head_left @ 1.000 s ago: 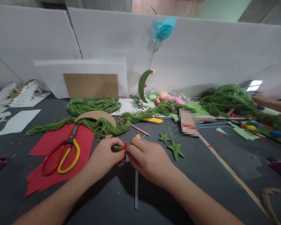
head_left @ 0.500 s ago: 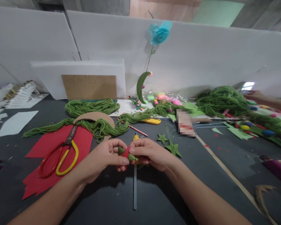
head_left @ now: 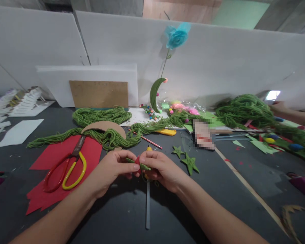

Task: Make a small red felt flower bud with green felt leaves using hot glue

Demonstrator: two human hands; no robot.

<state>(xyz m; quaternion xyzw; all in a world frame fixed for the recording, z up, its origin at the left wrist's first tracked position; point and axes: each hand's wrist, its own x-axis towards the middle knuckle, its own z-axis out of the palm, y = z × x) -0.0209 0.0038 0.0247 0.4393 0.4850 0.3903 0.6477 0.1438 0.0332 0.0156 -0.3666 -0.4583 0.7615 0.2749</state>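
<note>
A small green and red felt piece (head_left: 137, 163) is pinched between both hands above the dark table (head_left: 218, 189). My left hand (head_left: 114, 169) grips its left end with thumb and fingers closed. My right hand (head_left: 160, 167) pinches its right end. Below the hands a thin grey strip (head_left: 147, 210) lies pointing toward me. Behind my right hand a yellow-tipped tool (head_left: 149, 148) peeks out. Two green felt stars (head_left: 186, 159) lie just to the right.
Red-and-yellow scissors (head_left: 66, 167) rest on red felt (head_left: 51, 169) at the left. Green yarn (head_left: 109, 134) trails across the middle over a cardboard shape. A blue flower (head_left: 176, 34) stands at the white back wall. Another person's hand (head_left: 279, 106) touches more yarn at far right.
My hands lifted the felt piece and drew slightly apart, then lowered a little. The piece now shows stretched between both pinches. The other person's hand stays at the far right yarn.
</note>
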